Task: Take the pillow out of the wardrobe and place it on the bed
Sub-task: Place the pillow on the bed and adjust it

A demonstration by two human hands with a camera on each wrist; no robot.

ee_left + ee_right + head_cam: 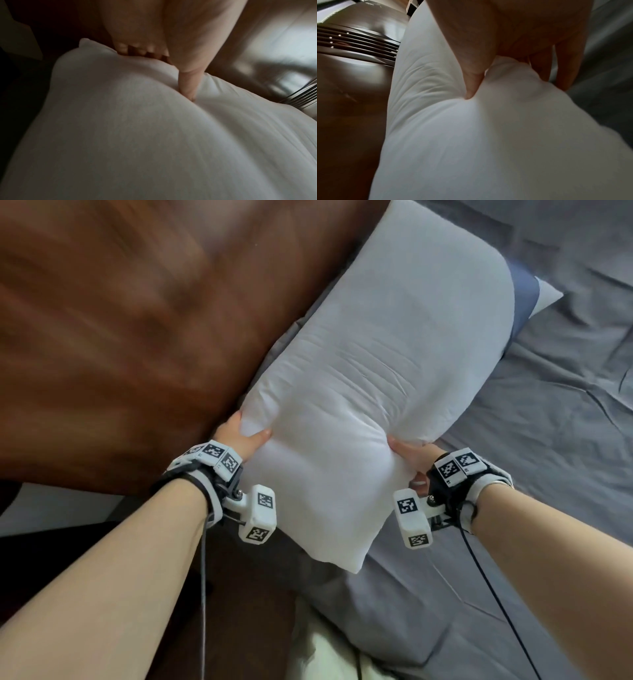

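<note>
Two hands hold one white pillow (370, 392) by its near end. In the head view the left hand (239, 436) clasps the near-left edge with its thumb pressed onto the top face, and the right hand (414, 457) clasps the near-right edge the same way. The pillow lies along the line where the dark wooden headboard (120, 337) meets the grey sheet of the bed (548, 440); its far end overlaps a second pillow with a blue band (525, 299). Whether the near end is resting on the sheet or lifted off it cannot be told.

The wrist views add what the head view hides — the undersides of both grips. From the left wrist, the thumb (187, 83) digs a deep dent into the fabric while the curled fingers (137, 50) hook over the edge beyond. From the right wrist, the thumb (473, 83) sinks in likewise, fingers (563, 70) wrapped round the far side next to the grey sheet, and the headboard's grooved slats (359, 44) show — a detail blurred in the head view.
</note>
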